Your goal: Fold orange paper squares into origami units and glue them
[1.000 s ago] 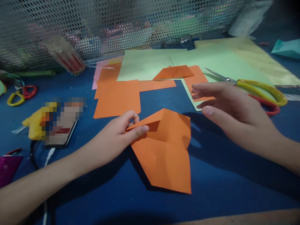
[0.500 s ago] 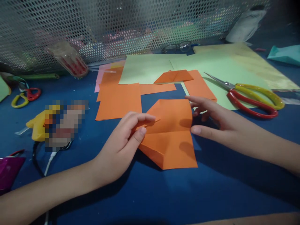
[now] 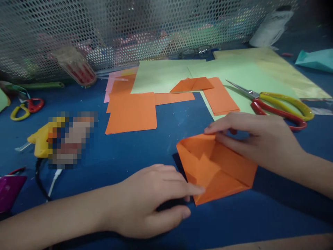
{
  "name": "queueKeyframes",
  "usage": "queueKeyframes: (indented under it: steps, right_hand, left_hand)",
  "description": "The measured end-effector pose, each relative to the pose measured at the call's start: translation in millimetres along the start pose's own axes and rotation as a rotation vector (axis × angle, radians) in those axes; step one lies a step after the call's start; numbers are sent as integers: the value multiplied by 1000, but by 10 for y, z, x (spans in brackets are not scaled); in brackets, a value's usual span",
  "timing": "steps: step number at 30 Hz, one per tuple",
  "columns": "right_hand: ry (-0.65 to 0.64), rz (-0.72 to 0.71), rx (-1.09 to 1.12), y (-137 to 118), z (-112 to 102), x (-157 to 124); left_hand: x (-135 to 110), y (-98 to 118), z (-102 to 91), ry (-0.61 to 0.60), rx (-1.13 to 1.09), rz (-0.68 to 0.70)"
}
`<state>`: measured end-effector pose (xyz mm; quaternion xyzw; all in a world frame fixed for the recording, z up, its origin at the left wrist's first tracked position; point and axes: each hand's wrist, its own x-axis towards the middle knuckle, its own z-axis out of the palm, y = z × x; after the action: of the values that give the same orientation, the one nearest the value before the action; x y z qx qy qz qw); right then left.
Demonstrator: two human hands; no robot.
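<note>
A partly folded orange paper point(image 3: 221, 170) lies on the blue table point(image 3: 145, 149) in front of me. My right hand point(image 3: 260, 139) pinches its far upper edge, fingers closed on the fold. My left hand point(image 3: 153, 198) rests low at the paper's near left corner, fingertips pressing that corner down, thumb tucked under. The paper's flaps stand up a little between the two hands.
Flat orange sheets point(image 3: 131, 113) and a small folded orange piece point(image 3: 192, 84) lie behind, on pale green sheets point(image 3: 161, 74). Red and yellow scissors point(image 3: 281, 104) rest at the right. A blurred phone point(image 3: 70, 139), yellow tool and cable sit left. A perforated metal screen point(image 3: 130, 27) stands at the back.
The orange paper has shifted right and nearer to me and been refolded. My right hand moved from its right side to grip its far edge; my left hand dropped to its near left corner.
</note>
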<state>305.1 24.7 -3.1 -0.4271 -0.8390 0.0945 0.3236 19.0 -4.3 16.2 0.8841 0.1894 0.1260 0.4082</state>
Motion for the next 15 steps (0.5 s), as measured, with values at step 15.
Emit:
queueKeyframes:
  steps: [15]
  right_hand:
    - [-194,-330,93,-119,5,-26]
  left_hand:
    - [16,-388,-58,488,320,-346]
